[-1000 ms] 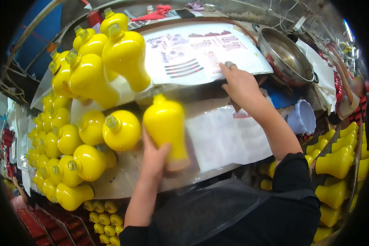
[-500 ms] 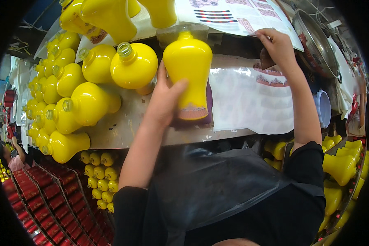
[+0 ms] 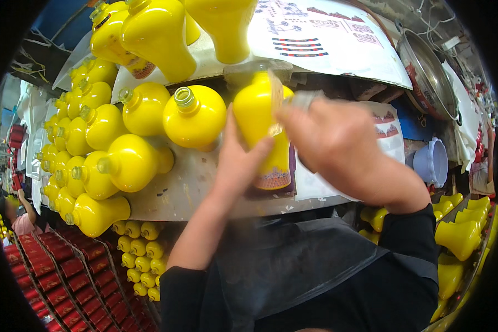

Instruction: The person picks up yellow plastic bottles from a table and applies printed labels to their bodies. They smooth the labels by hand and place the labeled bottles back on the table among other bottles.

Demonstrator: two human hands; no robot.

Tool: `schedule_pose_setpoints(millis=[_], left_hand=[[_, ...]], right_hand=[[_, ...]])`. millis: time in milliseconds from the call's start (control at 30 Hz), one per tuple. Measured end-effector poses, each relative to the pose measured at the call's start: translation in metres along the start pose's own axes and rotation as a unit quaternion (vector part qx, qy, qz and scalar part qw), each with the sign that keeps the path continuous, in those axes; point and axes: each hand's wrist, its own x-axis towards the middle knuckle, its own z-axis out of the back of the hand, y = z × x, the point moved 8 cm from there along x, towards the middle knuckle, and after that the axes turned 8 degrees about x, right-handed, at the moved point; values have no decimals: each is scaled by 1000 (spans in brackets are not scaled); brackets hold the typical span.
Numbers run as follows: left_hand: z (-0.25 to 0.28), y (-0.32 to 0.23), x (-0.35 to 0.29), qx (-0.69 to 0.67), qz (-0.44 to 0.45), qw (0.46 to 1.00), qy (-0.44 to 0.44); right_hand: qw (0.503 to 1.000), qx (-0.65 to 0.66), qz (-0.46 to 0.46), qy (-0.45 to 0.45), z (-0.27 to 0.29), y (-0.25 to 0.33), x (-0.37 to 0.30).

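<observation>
A glossy yellow glass bottle point(image 3: 260, 110) lies on the worktable in front of me, neck pointing away, with a patterned band point(image 3: 274, 178) round its near, wide end. My left hand point(image 3: 240, 149) grips its left side, thumb over the front. Against the bottle's upper right side, my closed right hand point(image 3: 326, 133) is smeared by motion. A flat brownish piece point(image 3: 276, 97) stands out from its fingers and touches the yellow surface. Something pale beside the knuckles is too blurred to name. Purple cloth point(image 3: 291, 166) shows under the bottle.
More yellow bottles point(image 3: 193, 122) crowd the table's left side, and several stand at the back point(image 3: 155, 33). Printed decal sheets point(image 3: 337, 61) lie at the back and right. A metal pan point(image 3: 426, 66) and pale bucket point(image 3: 434, 160) are rightward; red boxes point(image 3: 66, 271) fill the lower left.
My right hand has come from the far decal sheet's edge leftward and nearer, onto the bottle. My left hand still holds the bottle. The whole view has shifted slightly, putting the table lower.
</observation>
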Motion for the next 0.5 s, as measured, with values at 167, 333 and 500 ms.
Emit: schedule_pose_setpoints(millis=[167,333,500], left_hand=[[-4,-8,2,-168,-4,985,50],[-10,-16,5,-109,18,994,17],[-6,-19,8,-6,7,1000,-13]], right_hand=[[996,-71,38,42,-34,35,-23],[994,-96,54,21,-47,42,-30],[993,-105,45,42,-51,52,-44]])
